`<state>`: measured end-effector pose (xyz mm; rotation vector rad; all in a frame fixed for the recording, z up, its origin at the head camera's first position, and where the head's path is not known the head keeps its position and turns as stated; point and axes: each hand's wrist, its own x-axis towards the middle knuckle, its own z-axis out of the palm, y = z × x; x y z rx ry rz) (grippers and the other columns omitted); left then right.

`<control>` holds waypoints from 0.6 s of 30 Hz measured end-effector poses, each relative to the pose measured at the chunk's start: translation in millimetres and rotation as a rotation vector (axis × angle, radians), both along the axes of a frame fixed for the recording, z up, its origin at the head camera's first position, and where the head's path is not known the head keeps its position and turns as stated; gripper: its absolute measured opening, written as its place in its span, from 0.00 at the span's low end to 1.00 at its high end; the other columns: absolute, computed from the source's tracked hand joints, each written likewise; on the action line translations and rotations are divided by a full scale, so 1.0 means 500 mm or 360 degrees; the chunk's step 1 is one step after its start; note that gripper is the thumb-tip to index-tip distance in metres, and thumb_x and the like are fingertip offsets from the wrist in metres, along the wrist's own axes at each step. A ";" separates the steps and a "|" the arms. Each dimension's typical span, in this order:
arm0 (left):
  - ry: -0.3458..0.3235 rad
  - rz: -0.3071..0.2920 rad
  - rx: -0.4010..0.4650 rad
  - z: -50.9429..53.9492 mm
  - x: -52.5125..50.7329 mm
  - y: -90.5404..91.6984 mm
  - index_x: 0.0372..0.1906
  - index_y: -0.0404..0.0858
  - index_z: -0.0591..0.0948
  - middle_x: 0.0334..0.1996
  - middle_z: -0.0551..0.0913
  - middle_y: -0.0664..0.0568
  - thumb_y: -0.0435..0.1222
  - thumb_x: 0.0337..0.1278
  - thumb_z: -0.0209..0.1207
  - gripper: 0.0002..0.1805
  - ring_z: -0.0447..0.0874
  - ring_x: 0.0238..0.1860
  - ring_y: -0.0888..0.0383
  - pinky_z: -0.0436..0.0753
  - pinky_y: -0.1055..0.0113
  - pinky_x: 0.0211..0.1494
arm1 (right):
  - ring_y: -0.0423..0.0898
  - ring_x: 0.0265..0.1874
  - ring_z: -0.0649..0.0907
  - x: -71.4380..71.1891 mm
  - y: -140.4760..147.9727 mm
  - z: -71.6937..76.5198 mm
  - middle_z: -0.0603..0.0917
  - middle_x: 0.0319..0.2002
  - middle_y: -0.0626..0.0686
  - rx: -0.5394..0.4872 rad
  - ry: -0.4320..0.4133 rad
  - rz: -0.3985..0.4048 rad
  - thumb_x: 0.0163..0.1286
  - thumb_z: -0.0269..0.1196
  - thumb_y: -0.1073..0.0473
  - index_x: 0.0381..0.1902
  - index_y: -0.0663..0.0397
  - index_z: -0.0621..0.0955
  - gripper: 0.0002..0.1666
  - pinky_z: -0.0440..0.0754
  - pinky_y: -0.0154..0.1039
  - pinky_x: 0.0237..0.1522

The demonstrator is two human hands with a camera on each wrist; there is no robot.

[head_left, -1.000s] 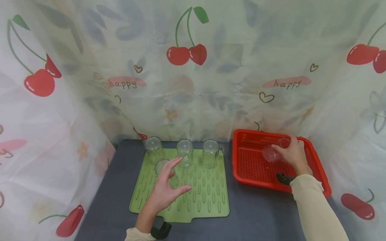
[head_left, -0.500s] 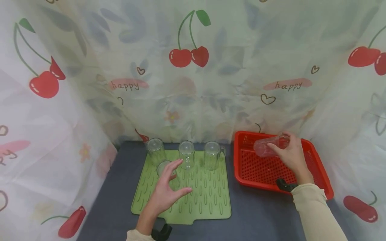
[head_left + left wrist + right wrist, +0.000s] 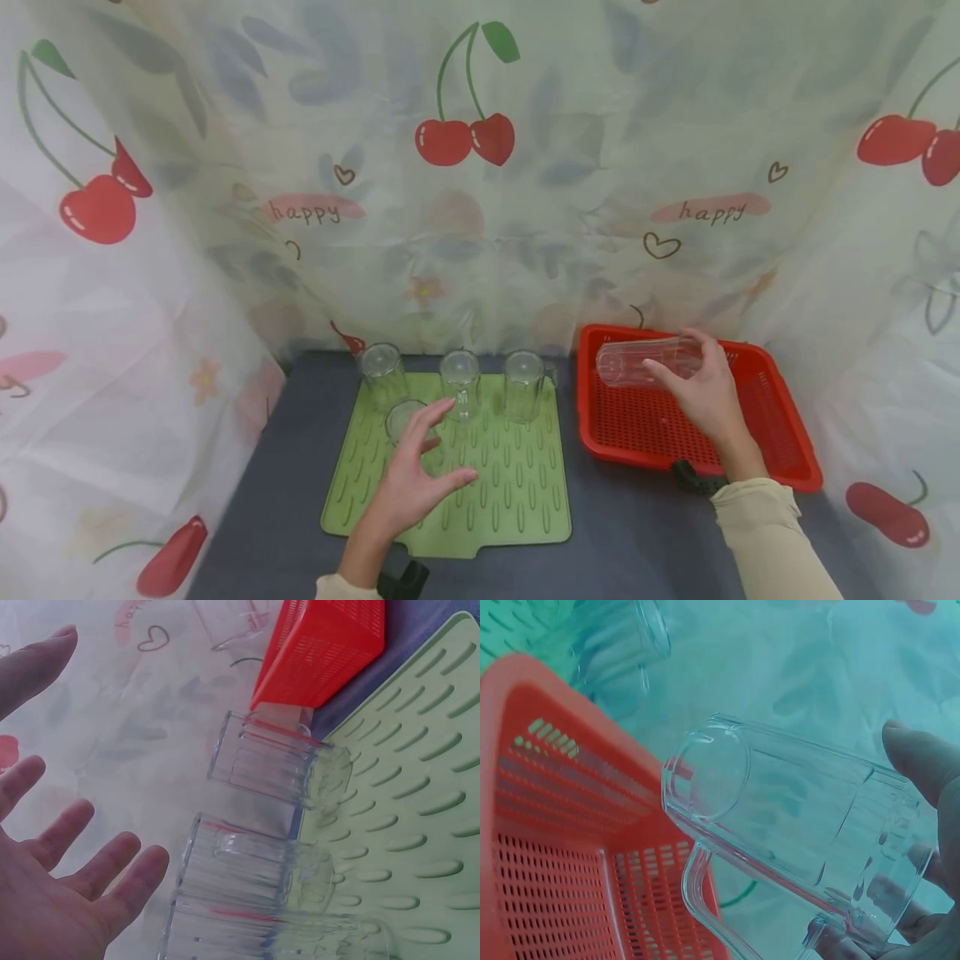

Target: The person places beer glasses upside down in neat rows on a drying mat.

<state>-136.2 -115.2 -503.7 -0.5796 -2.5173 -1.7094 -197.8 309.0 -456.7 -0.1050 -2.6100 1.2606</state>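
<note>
My right hand grips a clear glass mug near one end. The mug lies almost sideways above the red basket, and its handle shows on the lower side in the right wrist view. Over the green drying mat my left hand holds nothing, fingers and thumb spread apart. Just behind it, partly hidden, stands a glass. Along the mat's back edge stand a left glass, a middle glass mug and a right glass mug, all apparently upside down.
The red perforated basket sits on the dark table, right of the mat. A printed curtain closes off the back and both sides. A dark band is on the right wrist.
The right hand has moved left with the glass mug, raising it from inside the basket and tipping it closer to level. The left hand stays nearly still.
</note>
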 end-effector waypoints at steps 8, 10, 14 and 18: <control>-0.0037 -0.0036 0.0036 0.004 0.004 0.009 0.78 0.64 0.60 0.77 0.61 0.59 0.46 0.52 0.75 0.50 0.62 0.76 0.46 0.75 0.39 0.70 | 0.64 0.62 0.78 0.036 -0.025 0.010 0.68 0.69 0.62 -0.0111 -0.0078 0.0061 0.69 0.65 0.37 0.79 0.49 0.55 0.51 0.89 0.37 0.48; -0.0044 -0.0043 0.0045 0.005 0.005 0.011 0.78 0.64 0.60 0.77 0.61 0.59 0.45 0.52 0.75 0.50 0.62 0.76 0.45 0.75 0.38 0.70 | 0.63 0.61 0.79 0.041 -0.033 0.012 0.68 0.69 0.63 -0.0183 -0.0103 0.0101 0.71 0.64 0.38 0.79 0.48 0.55 0.50 0.87 0.29 0.45; -0.0050 -0.0038 0.0072 0.007 0.006 0.018 0.77 0.64 0.61 0.77 0.61 0.58 0.40 0.52 0.76 0.51 0.63 0.76 0.44 0.75 0.38 0.69 | 0.58 0.60 0.77 0.046 -0.050 0.010 0.67 0.71 0.61 -0.0330 -0.0148 0.0168 0.73 0.63 0.40 0.79 0.45 0.54 0.47 0.84 0.24 0.45; -0.0059 -0.0060 0.0104 0.006 0.004 0.028 0.77 0.64 0.61 0.77 0.61 0.57 0.42 0.52 0.76 0.50 0.63 0.76 0.42 0.75 0.38 0.70 | 0.54 0.60 0.76 0.049 -0.064 0.000 0.66 0.71 0.58 -0.0417 -0.0151 0.0193 0.74 0.63 0.42 0.78 0.43 0.55 0.44 0.85 0.26 0.47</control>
